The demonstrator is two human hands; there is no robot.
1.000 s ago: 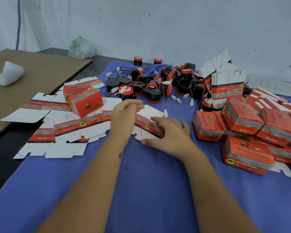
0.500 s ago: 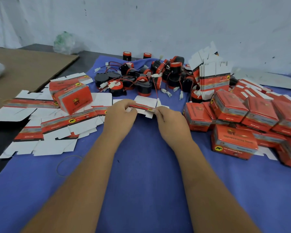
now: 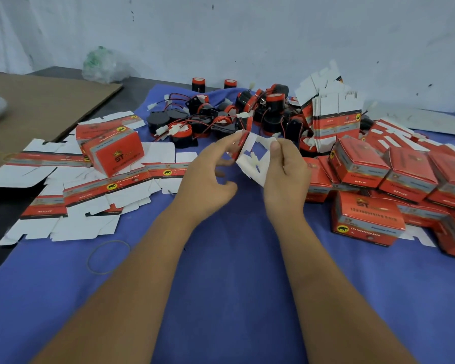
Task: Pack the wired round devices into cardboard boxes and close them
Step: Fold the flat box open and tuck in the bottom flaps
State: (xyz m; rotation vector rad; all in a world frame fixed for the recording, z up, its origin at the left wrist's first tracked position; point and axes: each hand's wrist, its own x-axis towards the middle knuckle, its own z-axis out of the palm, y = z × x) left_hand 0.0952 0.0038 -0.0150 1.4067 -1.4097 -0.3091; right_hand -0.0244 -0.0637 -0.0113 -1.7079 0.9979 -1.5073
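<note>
Both hands hold one flat box blank (image 3: 252, 156) above the blue cloth, its white inner side facing me and a red printed edge at the left. My left hand (image 3: 208, 174) pinches the blank's left edge with its fingertips. My right hand (image 3: 286, 172) grips the right side, thumb on top. Behind the blank lies a heap of black and red wired round devices (image 3: 221, 119) with white plugs.
Flat blanks (image 3: 90, 195) and one assembled box (image 3: 113, 151) lie at the left. Several closed red boxes (image 3: 378, 185) are piled at the right, with a stack of upright blanks (image 3: 336, 119) behind them. A rubber band (image 3: 108, 256) lies on the blue cloth (image 3: 221, 298).
The blank has been lifted off the cloth and turned up on edge between both hands, its white inside now facing me. The view has shifted slightly.
</note>
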